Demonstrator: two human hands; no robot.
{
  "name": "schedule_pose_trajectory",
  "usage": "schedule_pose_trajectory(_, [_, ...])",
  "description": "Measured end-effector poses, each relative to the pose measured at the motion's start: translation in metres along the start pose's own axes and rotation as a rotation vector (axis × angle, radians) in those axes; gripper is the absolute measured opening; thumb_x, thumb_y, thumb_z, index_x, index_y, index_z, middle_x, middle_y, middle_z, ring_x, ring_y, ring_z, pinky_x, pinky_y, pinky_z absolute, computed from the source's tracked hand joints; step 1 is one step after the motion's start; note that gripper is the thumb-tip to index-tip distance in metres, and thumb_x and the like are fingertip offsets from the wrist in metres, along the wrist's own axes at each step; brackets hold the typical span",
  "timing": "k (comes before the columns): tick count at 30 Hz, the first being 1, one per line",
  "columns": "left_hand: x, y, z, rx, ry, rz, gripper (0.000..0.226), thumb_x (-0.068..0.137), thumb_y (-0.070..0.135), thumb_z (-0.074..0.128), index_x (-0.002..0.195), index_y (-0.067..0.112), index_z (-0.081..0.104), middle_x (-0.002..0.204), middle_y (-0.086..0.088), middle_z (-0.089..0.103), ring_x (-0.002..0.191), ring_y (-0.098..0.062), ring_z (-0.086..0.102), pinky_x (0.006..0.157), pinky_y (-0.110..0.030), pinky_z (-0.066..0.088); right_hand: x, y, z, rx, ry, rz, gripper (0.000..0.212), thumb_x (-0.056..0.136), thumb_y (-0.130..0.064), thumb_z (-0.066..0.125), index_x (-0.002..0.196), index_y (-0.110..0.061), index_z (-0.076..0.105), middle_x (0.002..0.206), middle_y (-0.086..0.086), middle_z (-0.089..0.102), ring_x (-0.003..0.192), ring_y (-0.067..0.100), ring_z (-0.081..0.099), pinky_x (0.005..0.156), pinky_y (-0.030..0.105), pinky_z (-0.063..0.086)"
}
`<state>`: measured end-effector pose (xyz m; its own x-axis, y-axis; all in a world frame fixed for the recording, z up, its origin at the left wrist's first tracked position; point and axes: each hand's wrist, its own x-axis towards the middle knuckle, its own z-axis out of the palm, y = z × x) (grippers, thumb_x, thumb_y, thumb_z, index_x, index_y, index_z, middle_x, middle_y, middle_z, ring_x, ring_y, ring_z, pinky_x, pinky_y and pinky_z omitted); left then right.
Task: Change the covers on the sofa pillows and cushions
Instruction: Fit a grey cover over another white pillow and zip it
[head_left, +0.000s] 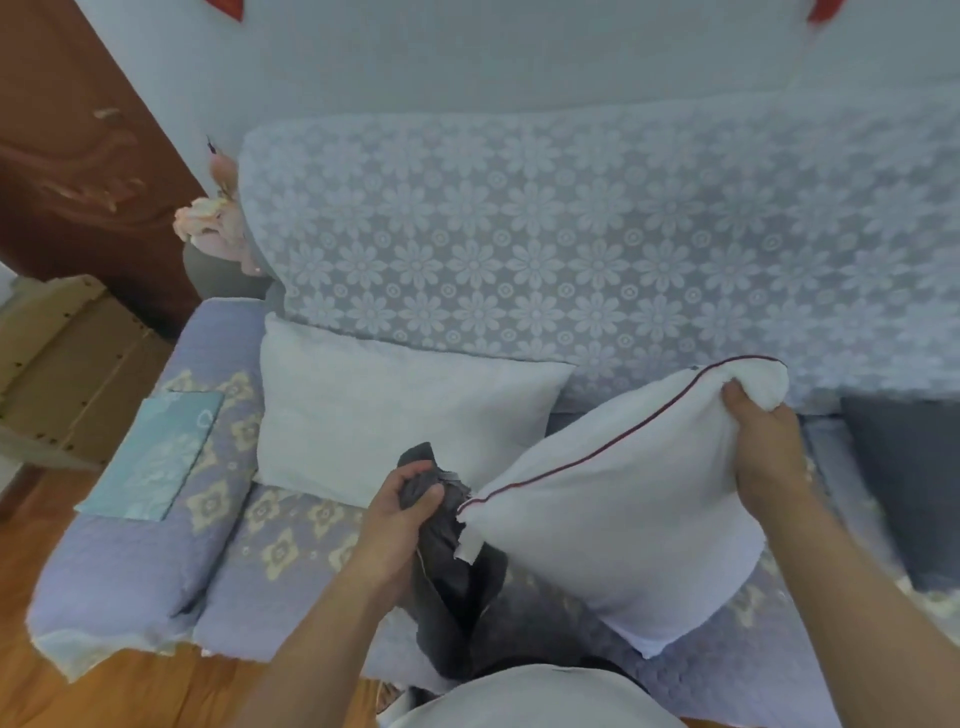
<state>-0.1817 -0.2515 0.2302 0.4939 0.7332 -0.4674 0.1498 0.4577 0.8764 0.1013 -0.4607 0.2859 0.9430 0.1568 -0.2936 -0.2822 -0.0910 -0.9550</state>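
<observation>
While the right hand (766, 447) pinches the upper corner of the white pillow insert (628, 509) at right of centre, the left hand (400, 512) closes its fingers around a bunched dark grey cover (457, 566) at lower centre, just left of the insert's lower corner. Both items appear soft and light; the insert will likely sag and fold unless held at a corner or along its red-piped seam, and the limp cover is best taken at its opening edge. A second bare pillow (400, 410) leans against the sofa (571, 244) backrest, left of centre.
</observation>
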Motion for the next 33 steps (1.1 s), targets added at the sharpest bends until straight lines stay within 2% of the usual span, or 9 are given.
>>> schedule_pose_trajectory(3, [-0.002, -0.002, 0.010, 0.034, -0.075, -0.020, 0.052, 0.071, 0.012, 0.085, 0.119, 0.020, 0.067, 0.118, -0.010, 0.072, 0.110, -0.031, 0.069, 0.100, -0.052, 0.054, -0.007, -0.005, 0.012, 0.002, 0.047, -0.010, 0.033, 0.101, -0.037, 0.054, 0.130, -0.021, 0.057, 0.109, -0.005, 0.058, 0.100, 0.016, 0.055, 0.074, 0.025, 0.040])
schedule_pose_trajectory(5, [-0.002, -0.005, 0.014, 0.055, -0.119, -0.002, 0.047, 0.075, 0.006, 0.083, 0.118, 0.022, 0.069, 0.121, -0.010, 0.071, 0.112, -0.030, 0.068, 0.100, -0.051, 0.055, -0.011, -0.008, 0.021, -0.001, 0.116, -0.025, 0.042, 0.100, -0.041, 0.055, 0.134, -0.016, 0.058, 0.111, -0.004, 0.057, 0.102, 0.017, 0.053, 0.082, 0.027, 0.038])
schedule_pose_trajectory(10, [-0.002, -0.003, 0.006, -0.241, -0.030, 0.000, 0.037, 0.091, -0.012, 0.063, 0.122, 0.009, 0.063, 0.113, -0.020, 0.072, 0.099, -0.035, 0.067, 0.100, -0.054, 0.051, -0.007, -0.009, 0.024, -0.024, 0.213, 0.001, 0.053, 0.099, -0.046, 0.055, 0.139, -0.011, 0.054, 0.132, 0.006, 0.059, 0.104, 0.019, 0.052, 0.086, 0.031, 0.039])
schedule_pose_trajectory(17, [0.001, -0.018, -0.004, -0.035, 0.099, 0.125, 0.055, 0.087, -0.004, 0.074, 0.129, 0.031, 0.065, 0.129, 0.000, 0.067, 0.117, -0.016, 0.066, 0.104, -0.043, 0.053, -0.016, 0.003, 0.022, -0.154, 0.159, 0.024, 0.055, 0.100, -0.044, 0.053, 0.140, -0.006, 0.051, 0.137, 0.012, 0.055, 0.108, 0.024, 0.050, 0.086, 0.033, 0.035])
schedule_pose_trajectory(20, [0.005, -0.012, -0.006, 0.019, 0.161, 0.168, 0.058, 0.086, -0.002, 0.076, 0.131, 0.031, 0.062, 0.131, 0.005, 0.063, 0.115, -0.010, 0.064, 0.103, -0.037, 0.053, -0.016, 0.003, 0.020, -0.173, 0.128, 0.026, 0.055, 0.100, -0.044, 0.054, 0.139, -0.006, 0.051, 0.137, 0.012, 0.055, 0.104, 0.022, 0.048, 0.086, 0.033, 0.035])
schedule_pose_trajectory(24, [0.011, -0.005, -0.006, 0.143, 0.187, 0.233, 0.058, 0.087, -0.006, 0.072, 0.132, 0.028, 0.060, 0.129, 0.004, 0.058, 0.119, -0.014, 0.060, 0.093, -0.022, 0.050, -0.016, 0.003, 0.019, -0.150, 0.089, 0.037, 0.055, 0.100, -0.042, 0.054, 0.141, -0.005, 0.050, 0.131, 0.008, 0.054, 0.104, 0.020, 0.046, 0.088, 0.033, 0.035])
schedule_pose_trajectory(29, [0.017, -0.004, -0.009, 0.182, 0.272, 0.254, 0.060, 0.087, -0.003, 0.073, 0.137, 0.026, 0.055, 0.132, 0.003, 0.056, 0.123, -0.016, 0.056, 0.107, -0.036, 0.047, -0.018, 0.007, 0.018, -0.127, 0.055, 0.018, 0.052, 0.101, -0.036, 0.054, 0.141, -0.003, 0.050, 0.122, 0.004, 0.052, 0.105, 0.018, 0.045, 0.088, 0.032, 0.034])
schedule_pose_trajectory(31, [0.019, -0.003, -0.019, 0.177, 0.326, 0.237, 0.055, 0.088, -0.001, 0.072, 0.133, 0.025, 0.055, 0.131, 0.000, 0.056, 0.121, -0.020, 0.057, 0.104, -0.040, 0.050, -0.017, 0.009, 0.017, -0.118, 0.047, 0.014, 0.050, 0.101, -0.034, 0.055, 0.140, -0.003, 0.051, 0.122, 0.005, 0.053, 0.105, 0.018, 0.046, 0.088, 0.032, 0.035])
schedule_pose_trajectory(33, [0.022, -0.003, -0.028, 0.178, 0.341, 0.216, 0.050, 0.087, 0.000, 0.073, 0.126, 0.025, 0.055, 0.125, -0.001, 0.058, 0.115, -0.021, 0.059, 0.094, -0.035, 0.053, -0.015, 0.011, 0.018, -0.110, 0.036, 0.011, 0.049, 0.101, -0.034, 0.055, 0.139, -0.004, 0.052, 0.118, 0.004, 0.053, 0.104, 0.019, 0.048, 0.088, 0.033, 0.035])
